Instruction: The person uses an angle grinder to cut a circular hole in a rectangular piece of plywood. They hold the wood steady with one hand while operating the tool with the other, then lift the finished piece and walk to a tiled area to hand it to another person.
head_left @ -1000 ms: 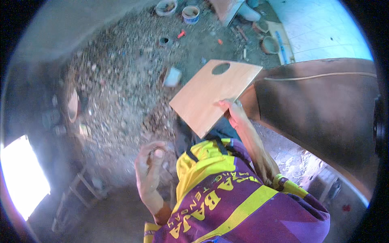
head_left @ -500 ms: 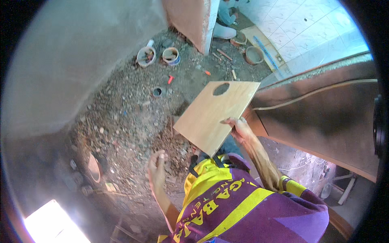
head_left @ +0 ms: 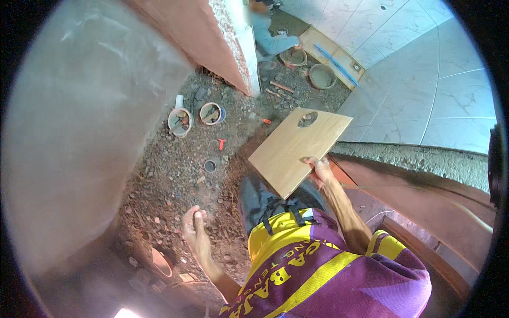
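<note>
A pale beige wood-look tile [head_left: 297, 151] with a round hole near its far edge is held tilted in front of my body. My right hand [head_left: 319, 172] grips its right edge, with the thumb on top and the fingers mostly hidden beneath. Out to the left, my left hand [head_left: 196, 229] hangs over the rubble floor with loosely bent fingers, and nothing shows in it. Past the tile, a grey pipe opening [head_left: 210, 166] sits in the ground. A red-orange fitting or tool [head_left: 221, 144] lies just beyond that.
Two buckets [head_left: 181, 122] [head_left: 212, 113] holding tools stand by the left wall. At the far end, a person [head_left: 270, 40] in a light blue sleeve reaches toward a basin [head_left: 293, 56]; another basin [head_left: 322, 77] stands nearby. A blue level [head_left: 336, 63] lies along the tiled wall [head_left: 424, 87].
My view has shifted, showing more of the far room and tiled wall. The tile stays in my right hand, now somewhat farther right. The person beyond shows more fully.
</note>
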{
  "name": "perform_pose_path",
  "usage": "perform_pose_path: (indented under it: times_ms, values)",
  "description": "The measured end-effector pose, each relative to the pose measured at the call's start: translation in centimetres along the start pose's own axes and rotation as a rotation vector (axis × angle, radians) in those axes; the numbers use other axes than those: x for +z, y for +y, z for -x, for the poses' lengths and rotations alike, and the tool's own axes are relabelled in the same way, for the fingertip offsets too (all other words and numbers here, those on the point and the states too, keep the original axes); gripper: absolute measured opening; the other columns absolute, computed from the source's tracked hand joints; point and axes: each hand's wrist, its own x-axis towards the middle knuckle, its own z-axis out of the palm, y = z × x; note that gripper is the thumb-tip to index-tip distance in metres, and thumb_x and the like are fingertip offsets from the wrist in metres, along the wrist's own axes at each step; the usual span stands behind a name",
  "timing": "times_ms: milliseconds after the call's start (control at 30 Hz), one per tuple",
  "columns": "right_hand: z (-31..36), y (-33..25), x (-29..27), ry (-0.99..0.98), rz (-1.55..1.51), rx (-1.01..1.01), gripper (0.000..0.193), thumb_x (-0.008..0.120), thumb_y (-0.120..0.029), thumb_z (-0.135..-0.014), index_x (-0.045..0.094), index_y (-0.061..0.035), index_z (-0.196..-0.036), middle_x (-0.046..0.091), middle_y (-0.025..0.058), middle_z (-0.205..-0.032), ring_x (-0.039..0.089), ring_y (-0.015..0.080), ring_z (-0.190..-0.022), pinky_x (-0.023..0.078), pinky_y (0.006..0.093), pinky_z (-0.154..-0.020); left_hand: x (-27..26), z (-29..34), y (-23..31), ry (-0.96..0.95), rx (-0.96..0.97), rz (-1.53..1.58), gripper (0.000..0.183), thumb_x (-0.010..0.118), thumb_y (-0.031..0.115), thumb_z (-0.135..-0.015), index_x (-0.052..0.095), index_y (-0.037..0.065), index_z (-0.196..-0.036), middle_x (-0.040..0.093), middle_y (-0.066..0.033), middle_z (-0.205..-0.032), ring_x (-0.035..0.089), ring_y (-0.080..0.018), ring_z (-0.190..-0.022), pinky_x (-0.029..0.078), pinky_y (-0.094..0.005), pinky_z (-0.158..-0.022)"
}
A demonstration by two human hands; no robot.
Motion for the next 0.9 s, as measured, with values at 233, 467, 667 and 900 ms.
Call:
perform_pose_path:
  times_ms: [233, 467, 667, 900]
  values:
    - [-6.3, -8.5, 2.5, 0.144, -0.156, -0.161, 0.026, 0.072, -0.012, -0.091, 0.074, 0.0058, -0.109, 0.076, 0.0154, -0.100, 0.067, 0.0203, -0.064, 0.046, 0.0292, -0.046, 4.4, -13.5, 14.9, 0.094, 0.446, -0.058, 0.023, 0.063, 0.011, -0.111, 0.071, 0.001, -0.130, 0.075, -0.0069, -0.110, 0.067, -0.0126, -0.095, 0.052, -0.0291, -0.085]
    - [-13.3, -14.0, 2.3, 0.142, -0.195, -0.233, 0.036, 0.076, -0.012, -0.092, 0.067, 0.0034, -0.123, 0.075, 0.0127, -0.104, 0.074, 0.0207, -0.087, 0.055, 0.0286, -0.057, 16.9, -24.5, 34.6, 0.211, 1.118, -0.207, 0.045, 0.062, 0.025, -0.113, 0.061, -0.007, -0.144, 0.065, -0.0202, -0.137, 0.062, -0.0307, -0.131, 0.047, -0.0438, -0.115]
    - [-18.6, -17.3, 3.7, 0.160, -0.278, -0.192, 0.034, 0.074, -0.010, -0.095, 0.067, 0.0075, -0.123, 0.074, 0.0137, -0.109, 0.074, 0.0213, -0.083, 0.060, 0.0289, -0.059, 28.9, -31.1, 42.4, 0.267, 1.278, -0.030, 0.075, 0.061, 0.043, -0.112, 0.034, -0.010, -0.159, 0.038, -0.0300, -0.161, 0.043, -0.0396, -0.150, 0.036, -0.0541, -0.125]
    - [-22.5, -17.7, 2.5, 0.226, -0.252, -0.136, 0.040, 0.071, -0.010, -0.097, 0.068, 0.0072, -0.133, 0.077, 0.0142, -0.115, 0.071, 0.0166, -0.076, 0.050, 0.0263, -0.050, 32.2, -35.2, 38.6, 0.448, 1.282, 0.255, 0.085, 0.033, 0.059, -0.118, 0.018, -0.013, -0.160, 0.032, -0.0365, -0.154, 0.040, -0.0451, -0.145, 0.036, -0.0604, -0.123]
